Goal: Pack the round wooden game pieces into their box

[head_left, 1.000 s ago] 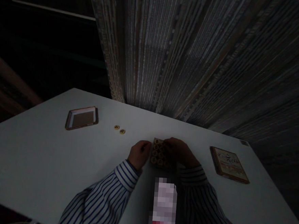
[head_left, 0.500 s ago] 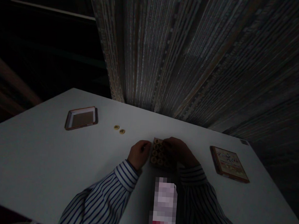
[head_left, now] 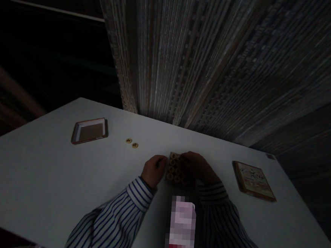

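A small tray (head_left: 170, 153) holds round wooden Chinese chess pieces (head_left: 171, 169) in rows. Beside its left edge is my left hand (head_left: 153, 171), its fingers curled closed; anything inside them is hidden. My right hand (head_left: 198, 166) reaches over the tray's right part with its fingers bent down together at the pieces. Shadow and the hand itself hide what those fingertips grip. Farther left, two loose pieces, a left disc (head_left: 128, 140) and a right disc (head_left: 135, 145), lie face up on the white table.
An open shallow box part (head_left: 90, 131) with a brown rim lies at the far left of the white table (head_left: 51, 176). To the right is a flat box (head_left: 254, 180) with a printed cover. A striped curtain (head_left: 170, 56) hangs behind the back edge.
Both hands stay at the tray in nearly the same pose. Only a very slight shift of the view shows; the loose pieces and boxes lie where they were.
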A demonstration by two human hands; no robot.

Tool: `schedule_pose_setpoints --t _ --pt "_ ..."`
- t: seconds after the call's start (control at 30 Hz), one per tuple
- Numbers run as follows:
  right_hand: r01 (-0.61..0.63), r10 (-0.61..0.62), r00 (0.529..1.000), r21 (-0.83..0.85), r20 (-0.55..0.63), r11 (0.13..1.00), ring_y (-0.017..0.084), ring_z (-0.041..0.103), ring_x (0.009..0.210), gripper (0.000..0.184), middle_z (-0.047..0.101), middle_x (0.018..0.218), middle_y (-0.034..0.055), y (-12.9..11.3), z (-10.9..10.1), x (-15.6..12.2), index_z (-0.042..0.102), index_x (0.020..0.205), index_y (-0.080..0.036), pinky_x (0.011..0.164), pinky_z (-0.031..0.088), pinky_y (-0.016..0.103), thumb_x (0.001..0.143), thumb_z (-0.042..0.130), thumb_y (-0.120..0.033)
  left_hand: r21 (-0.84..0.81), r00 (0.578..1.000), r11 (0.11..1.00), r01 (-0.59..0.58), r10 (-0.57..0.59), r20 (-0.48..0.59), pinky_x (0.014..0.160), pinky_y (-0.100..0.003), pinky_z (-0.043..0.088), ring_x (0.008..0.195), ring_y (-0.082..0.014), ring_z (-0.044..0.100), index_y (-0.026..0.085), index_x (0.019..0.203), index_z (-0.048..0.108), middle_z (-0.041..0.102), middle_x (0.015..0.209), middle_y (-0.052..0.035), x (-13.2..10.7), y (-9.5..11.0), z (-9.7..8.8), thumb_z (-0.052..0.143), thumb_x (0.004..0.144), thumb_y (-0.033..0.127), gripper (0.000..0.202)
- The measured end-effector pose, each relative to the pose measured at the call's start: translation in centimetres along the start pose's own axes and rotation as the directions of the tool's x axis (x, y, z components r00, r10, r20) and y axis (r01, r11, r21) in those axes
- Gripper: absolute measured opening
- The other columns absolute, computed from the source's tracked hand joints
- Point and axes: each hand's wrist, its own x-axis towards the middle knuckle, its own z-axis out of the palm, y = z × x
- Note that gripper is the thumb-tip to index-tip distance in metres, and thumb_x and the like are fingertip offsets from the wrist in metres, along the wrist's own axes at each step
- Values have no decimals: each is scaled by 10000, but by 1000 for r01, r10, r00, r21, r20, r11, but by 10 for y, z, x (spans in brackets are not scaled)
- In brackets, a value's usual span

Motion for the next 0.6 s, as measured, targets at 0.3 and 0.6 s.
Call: schedule_pose_setpoints --t 0.3,0.6 --pt "11 -11 999 1 -31 1000 168 601 837 252 669 893 65 0 -2 -3 651 931 -172 714 400 248 906 412 -248 18 1000 1000 9 -9 17 715 -300 511 772 -178 643 159 845 667 705 846 -70 0 1 -1 472 815 282 232" --pt "2 -4 999 -34 -47 999 173 601 818 252 669 876 67 2 -2 -2 649 916 -168 700 396 255 904 410 -246 15 1000 1000 -4 4 13 692 -289 513 740 -170 641 168 832 666 704 821 -60 -1 -1 0 478 812 279 219"
